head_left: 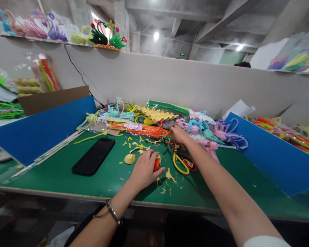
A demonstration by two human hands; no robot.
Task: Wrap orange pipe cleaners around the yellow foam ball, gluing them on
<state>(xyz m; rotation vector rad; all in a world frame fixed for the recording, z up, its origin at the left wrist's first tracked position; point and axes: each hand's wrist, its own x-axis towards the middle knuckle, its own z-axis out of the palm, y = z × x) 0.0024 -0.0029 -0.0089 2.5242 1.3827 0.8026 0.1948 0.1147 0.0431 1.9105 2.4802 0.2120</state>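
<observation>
1. Far left on the green table (61, 181): blue board (43, 130) stands at an angle, brown board (56, 99) behind it. Pale sticks (50, 152) lie along its foot.
2. Black phone (94, 156), flat on the table, screen side up, right of the sticks.
3. Cream dome-shaped piece (129, 159), on the table just left of the left hand.
4. Left hand (144, 168): palm down, low over the table, fingers curled on a red-orange round piece (156, 165), gripped between thumb and fingers. Piece is partly hidden by the hand. Bracelet on the wrist.
5. Orange stems (146, 130) in clear wrap, beyond the left hand, at the front of a mixed pile. Wavy yellow strips (158, 114) and green stems (167, 107) behind.
6. Cream scraps (170, 175) scattered around and right of the left hand.
7. Yellow scissor handle (174, 164) and red scissor handle (195, 167), between the two hands' forearms.
8. Right hand (179, 133): reaching to the pile, at the right end of the orange stems; fingertips unclear, can't tell if gripping.
9. Pink glue gun (210, 145), right of right hand. Purple stems (226, 132) beside another blue board (273, 154).
</observation>
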